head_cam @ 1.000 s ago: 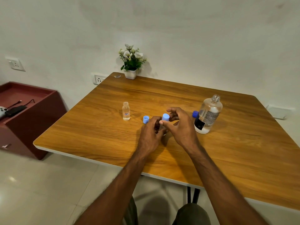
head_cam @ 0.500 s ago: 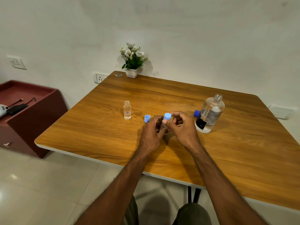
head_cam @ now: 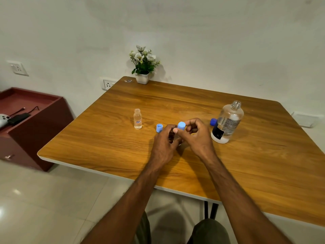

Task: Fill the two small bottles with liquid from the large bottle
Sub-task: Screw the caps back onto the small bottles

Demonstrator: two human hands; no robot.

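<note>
Near done: one small bottle (head_cam: 137, 119) filled but uncapped, left hand (head_cam: 164, 145) grips second, right hand (head_cam: 197, 136) pinches its cap (head_cam: 181, 125).

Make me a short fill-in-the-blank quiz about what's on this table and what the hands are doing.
1. The large bottle stands with its neck ____, its dark blue cap lying beside it.
2. The right hand pinches a light blue ____ at its fingertips.
3. The loose cap lies between the hands and the small ____ standing uncapped on the table.
4. The left hand curls round something mostly ____ from view.

Missing words: open; cap; bottle; hidden
</note>
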